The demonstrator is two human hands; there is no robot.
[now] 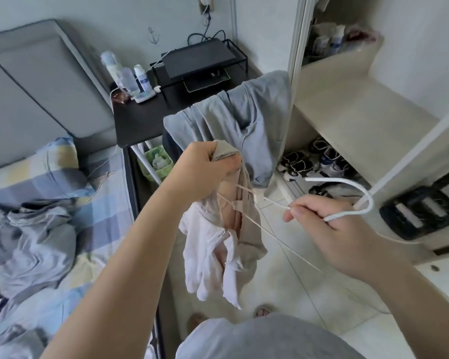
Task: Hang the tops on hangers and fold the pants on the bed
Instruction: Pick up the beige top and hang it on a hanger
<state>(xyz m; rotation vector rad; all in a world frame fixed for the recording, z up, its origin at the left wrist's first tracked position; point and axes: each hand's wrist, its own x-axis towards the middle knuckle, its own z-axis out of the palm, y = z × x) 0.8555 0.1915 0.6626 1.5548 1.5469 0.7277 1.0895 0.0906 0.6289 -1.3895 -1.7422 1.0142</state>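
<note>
Barely begun, I judge: beside the bed [106, 208] my left hand [205, 169] grips a pale top [246, 229] not yet hung, my right hand [329, 229] pinches the hanger [369, 200], and grey clothes [36, 237] lie unfolded.

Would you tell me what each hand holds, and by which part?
The left hand grips the pale beige-and-white fabric top by its bunched upper edge; the right hand pinches the white wire hanger just below its hook.

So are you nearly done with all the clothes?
Not nearly. Nothing looks finished: no folded pants show on the bed, no hung top is in view. Now the left hand grips a bundle of pale tops and the right hand holds a white hanger beside it. Left to do: crumpled grey clothes on the bed and more grey clothes draped beside the black desk.
</note>
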